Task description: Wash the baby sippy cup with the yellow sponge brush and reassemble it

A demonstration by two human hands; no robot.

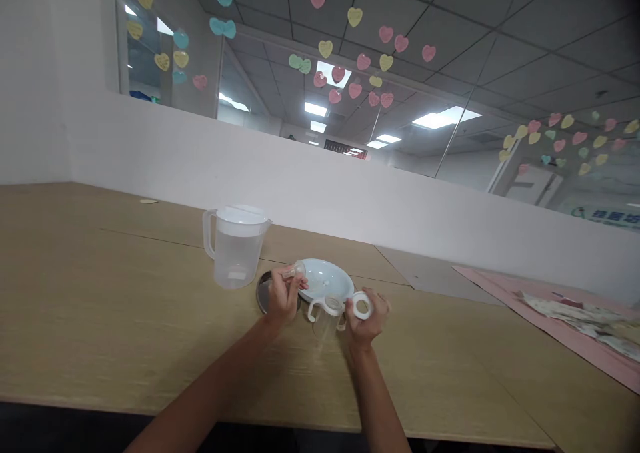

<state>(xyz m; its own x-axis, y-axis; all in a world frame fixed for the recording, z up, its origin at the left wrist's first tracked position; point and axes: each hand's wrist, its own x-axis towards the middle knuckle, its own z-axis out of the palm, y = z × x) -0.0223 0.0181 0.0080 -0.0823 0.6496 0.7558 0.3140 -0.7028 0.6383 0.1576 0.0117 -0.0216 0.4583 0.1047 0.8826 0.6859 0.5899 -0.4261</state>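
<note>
The jug [236, 245] stands left of the bowl [325, 280], both toward the table's [100, 306] far edge. The 2-handled cup [327, 314] sits just before the bowl, between both hands.

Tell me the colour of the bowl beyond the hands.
Pale blue; the bowl shows best in the head view, just past the left hand.

Wooden table [100, 320], white wall [350, 193], heart-stickered glass [350, 73].
</note>
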